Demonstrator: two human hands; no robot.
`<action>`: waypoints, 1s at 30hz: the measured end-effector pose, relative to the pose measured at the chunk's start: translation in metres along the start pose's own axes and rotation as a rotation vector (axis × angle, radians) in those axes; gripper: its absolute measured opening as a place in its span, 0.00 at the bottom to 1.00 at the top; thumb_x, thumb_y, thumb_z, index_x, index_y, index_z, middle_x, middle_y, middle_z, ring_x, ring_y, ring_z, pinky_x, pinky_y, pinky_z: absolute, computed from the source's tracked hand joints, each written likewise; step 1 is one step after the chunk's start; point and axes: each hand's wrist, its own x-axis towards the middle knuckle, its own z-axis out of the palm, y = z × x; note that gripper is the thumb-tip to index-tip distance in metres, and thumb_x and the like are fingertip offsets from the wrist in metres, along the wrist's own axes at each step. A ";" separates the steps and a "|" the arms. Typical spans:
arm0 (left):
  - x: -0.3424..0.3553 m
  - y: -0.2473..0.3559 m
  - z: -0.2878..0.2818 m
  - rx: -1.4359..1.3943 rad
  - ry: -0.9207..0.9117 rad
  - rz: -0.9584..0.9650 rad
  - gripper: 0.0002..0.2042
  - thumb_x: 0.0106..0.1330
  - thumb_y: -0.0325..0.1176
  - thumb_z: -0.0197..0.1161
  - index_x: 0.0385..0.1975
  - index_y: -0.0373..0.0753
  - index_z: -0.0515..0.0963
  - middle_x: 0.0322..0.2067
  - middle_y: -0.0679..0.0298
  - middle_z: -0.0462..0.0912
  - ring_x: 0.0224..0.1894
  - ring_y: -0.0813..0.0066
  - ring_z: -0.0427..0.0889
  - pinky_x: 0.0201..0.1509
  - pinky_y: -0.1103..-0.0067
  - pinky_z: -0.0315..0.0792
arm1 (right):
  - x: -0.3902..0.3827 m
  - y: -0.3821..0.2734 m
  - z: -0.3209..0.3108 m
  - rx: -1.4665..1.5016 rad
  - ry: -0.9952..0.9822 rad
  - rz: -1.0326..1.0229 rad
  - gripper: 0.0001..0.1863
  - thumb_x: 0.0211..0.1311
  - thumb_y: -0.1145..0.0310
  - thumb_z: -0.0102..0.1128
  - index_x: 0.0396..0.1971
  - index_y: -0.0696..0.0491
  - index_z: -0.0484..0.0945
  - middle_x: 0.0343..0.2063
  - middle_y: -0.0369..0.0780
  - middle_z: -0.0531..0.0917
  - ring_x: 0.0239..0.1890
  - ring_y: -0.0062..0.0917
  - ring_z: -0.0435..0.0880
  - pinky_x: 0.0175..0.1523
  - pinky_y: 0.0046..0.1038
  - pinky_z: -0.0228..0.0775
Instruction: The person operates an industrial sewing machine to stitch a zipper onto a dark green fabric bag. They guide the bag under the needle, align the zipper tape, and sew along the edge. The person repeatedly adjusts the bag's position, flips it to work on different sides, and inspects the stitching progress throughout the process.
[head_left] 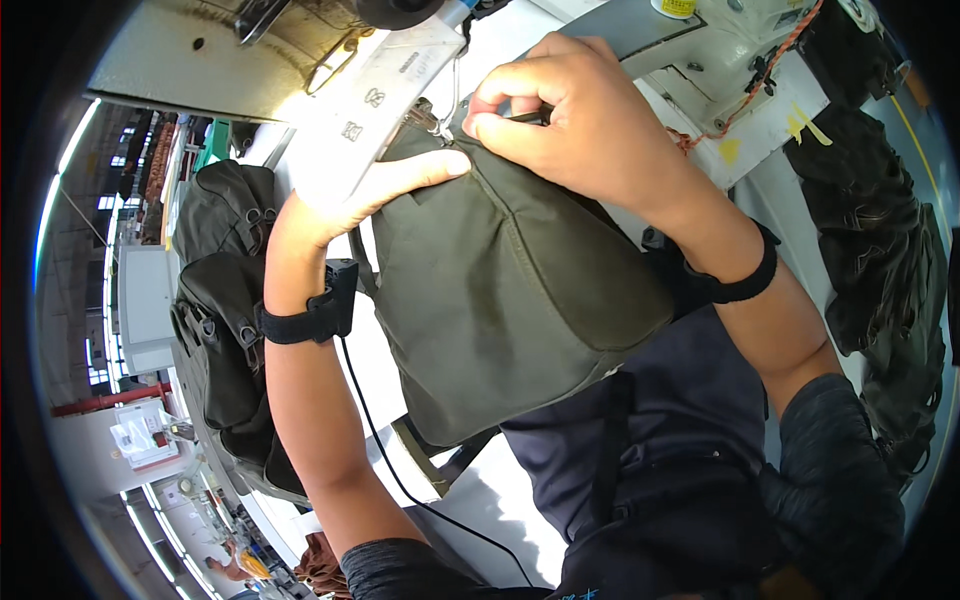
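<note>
An olive-green backpack [480, 280] lies in front of me, its top end under the needle area of a white sewing machine [395, 90]. The thumb of my left hand [395, 185] presses on the fabric beside the metal presser foot [435, 125]; the machine head hides the other fingers. Just right of the needle, my right hand [585, 120] is closed in a pinch at the bag's top edge. A short dark piece [535, 116] shows between its fingers, too little of it to name. A stitched seam runs down the bag from between the two hands.
Several olive bags [225, 300] are stacked on the left. More dark olive bags [870, 250] hang or lie at the right. A black cable [400, 480] runs from my left wrist band. An orange cord [745, 110] crosses the machine parts at the upper right.
</note>
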 end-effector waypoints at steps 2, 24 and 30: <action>0.004 -0.008 -0.012 0.050 -0.017 0.075 0.14 0.61 0.41 0.83 0.36 0.41 0.85 0.30 0.76 0.82 0.33 0.88 0.75 0.39 0.83 0.69 | -0.009 -0.003 0.008 -0.052 0.103 -0.050 0.07 0.57 0.61 0.71 0.30 0.48 0.88 0.25 0.36 0.85 0.38 0.31 0.82 0.56 0.37 0.65; -0.110 0.086 0.056 0.980 0.073 -0.046 0.48 0.64 0.52 0.74 0.79 0.33 0.58 0.77 0.50 0.64 0.80 0.51 0.61 0.83 0.51 0.48 | -0.075 -0.044 0.044 0.562 0.107 0.393 0.18 0.70 0.62 0.67 0.49 0.61 0.83 0.38 0.51 0.88 0.37 0.44 0.87 0.44 0.41 0.77; -0.095 0.066 0.082 0.629 0.310 -0.015 0.53 0.54 0.57 0.80 0.77 0.37 0.63 0.77 0.52 0.65 0.80 0.53 0.62 0.82 0.46 0.42 | -0.065 -0.049 0.032 0.432 0.059 0.302 0.13 0.74 0.66 0.58 0.31 0.61 0.78 0.27 0.53 0.82 0.32 0.52 0.82 0.38 0.46 0.74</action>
